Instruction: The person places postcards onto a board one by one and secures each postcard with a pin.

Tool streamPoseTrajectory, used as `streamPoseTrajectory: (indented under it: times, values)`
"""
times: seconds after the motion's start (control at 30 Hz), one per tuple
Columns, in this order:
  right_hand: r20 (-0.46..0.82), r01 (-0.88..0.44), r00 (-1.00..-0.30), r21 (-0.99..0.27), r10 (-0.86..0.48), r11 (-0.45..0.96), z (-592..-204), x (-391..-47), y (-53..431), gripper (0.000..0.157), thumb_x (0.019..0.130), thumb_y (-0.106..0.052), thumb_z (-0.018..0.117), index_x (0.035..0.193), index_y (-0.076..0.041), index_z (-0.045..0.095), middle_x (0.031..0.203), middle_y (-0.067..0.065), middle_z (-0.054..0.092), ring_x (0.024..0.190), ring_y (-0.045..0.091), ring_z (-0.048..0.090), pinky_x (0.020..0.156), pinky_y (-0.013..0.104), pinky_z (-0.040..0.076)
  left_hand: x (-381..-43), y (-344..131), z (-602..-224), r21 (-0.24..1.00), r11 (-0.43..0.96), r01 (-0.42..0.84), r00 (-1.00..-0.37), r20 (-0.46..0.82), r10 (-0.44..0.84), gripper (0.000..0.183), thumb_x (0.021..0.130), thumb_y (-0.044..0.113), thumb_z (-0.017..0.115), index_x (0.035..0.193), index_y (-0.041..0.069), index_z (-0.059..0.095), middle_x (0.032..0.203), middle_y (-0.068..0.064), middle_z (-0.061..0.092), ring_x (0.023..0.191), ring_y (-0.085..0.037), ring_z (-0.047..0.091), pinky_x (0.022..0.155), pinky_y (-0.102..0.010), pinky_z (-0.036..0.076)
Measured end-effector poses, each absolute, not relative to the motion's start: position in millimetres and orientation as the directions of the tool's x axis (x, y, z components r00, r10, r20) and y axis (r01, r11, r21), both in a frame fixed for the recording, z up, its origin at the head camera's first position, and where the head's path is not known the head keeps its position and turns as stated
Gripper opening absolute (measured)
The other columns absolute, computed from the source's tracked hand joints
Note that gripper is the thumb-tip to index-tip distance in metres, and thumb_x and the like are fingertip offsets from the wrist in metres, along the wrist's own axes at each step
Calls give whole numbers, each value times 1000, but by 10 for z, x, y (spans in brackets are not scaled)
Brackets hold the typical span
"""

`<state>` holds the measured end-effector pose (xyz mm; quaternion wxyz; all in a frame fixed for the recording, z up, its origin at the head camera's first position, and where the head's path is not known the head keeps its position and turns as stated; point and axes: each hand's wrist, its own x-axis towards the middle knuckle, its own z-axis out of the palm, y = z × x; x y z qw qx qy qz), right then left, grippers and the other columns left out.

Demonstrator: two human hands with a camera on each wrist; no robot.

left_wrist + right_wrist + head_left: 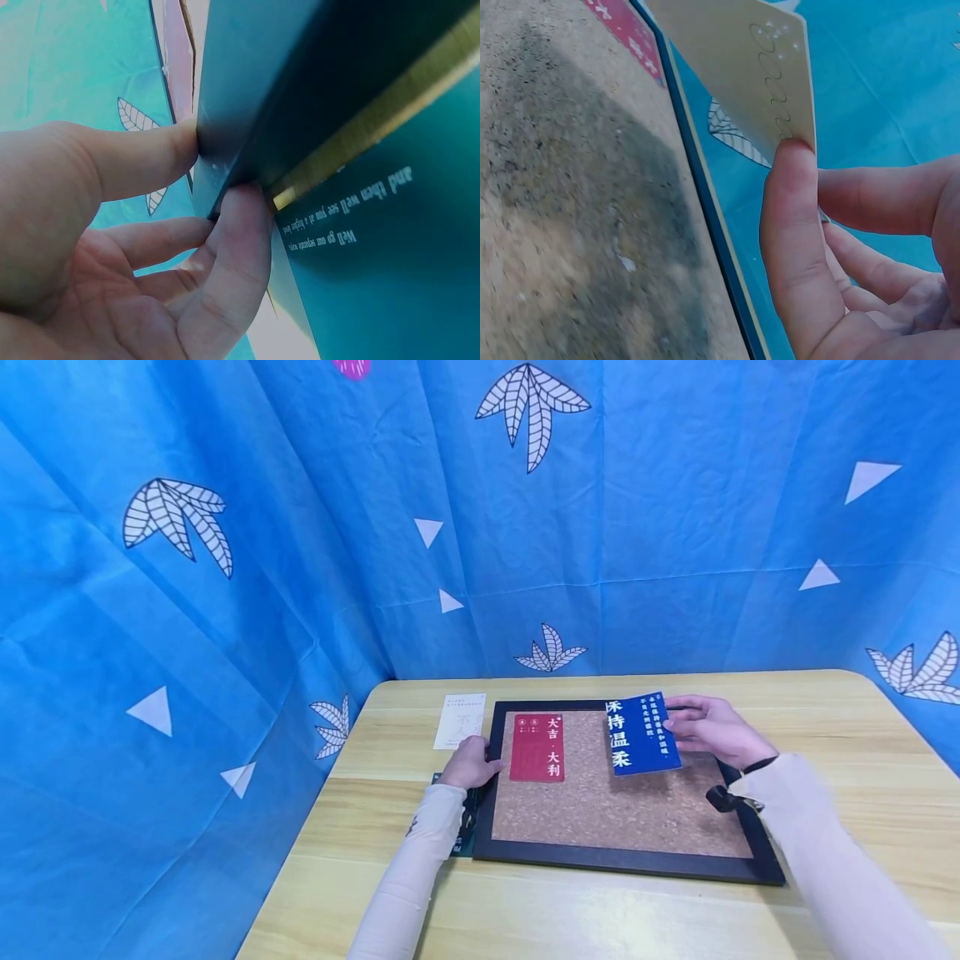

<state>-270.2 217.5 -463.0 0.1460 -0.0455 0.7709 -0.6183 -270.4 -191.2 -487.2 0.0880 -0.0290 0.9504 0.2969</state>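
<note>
A cork board (570,818) in a black frame lies on the wooden table. My left hand (467,764) grips the frame's left edge, its thumb on one face and its index finger on the other in the left wrist view, where the dark frame (247,82) fills the middle. Over the board's upper right part, my right hand (712,731) pinches a blue card (643,735) with white lettering by its right edge. The card's plain pale back (757,67) faces the right wrist camera. A red card (537,764) with white lettering sits on the cork at upper left.
Left of the frame are a white card (453,718) and a dark green card (463,839), the latter partly hidden by my left hand and forearm. A blue patterned curtain (675,527) hangs behind the table (600,918) and along its left side.
</note>
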Motion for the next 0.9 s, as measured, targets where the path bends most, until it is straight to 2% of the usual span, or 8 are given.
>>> streamPoseTrajectory:
  times: [0.17,0.37,0.6,0.9]
  values:
    - [-189,126,-950,-961,-248,247,-4693,-2750,2055,62,103,-8,60,156,7,31,108,-2,68,91,6,70,82,31,64,-2702,-1913,-4879,557,824,-102,-984,-179,-1,60,96,25,75,144,-4,55,136,-24,65,110,-33,67,102,-49,58]
    - [-206,133,-955,-941,-215,311,-4744,-2787,1910,57,103,-8,60,154,4,37,118,13,66,90,11,71,82,34,64,-2699,-1919,-4879,557,826,-87,-985,-173,13,59,95,24,76,142,-5,56,134,-24,66,107,-32,68,100,-49,58]
    - [-208,128,-953,-935,-221,330,-4824,-2820,1807,55,104,-8,58,153,7,37,126,25,65,88,13,71,77,33,64,-2694,-1924,-4880,551,831,-70,-986,-166,27,59,95,25,76,141,-6,56,134,-25,65,106,-32,68,100,-50,59]
    - [-234,155,-956,-915,-176,373,-4915,-2885,1667,57,101,-6,63,151,9,39,125,31,66,88,15,73,76,32,65,-2692,-1921,-4861,555,828,-80,-985,-172,20,59,96,25,75,143,-5,55,136,-25,64,110,-33,68,102,-50,57]
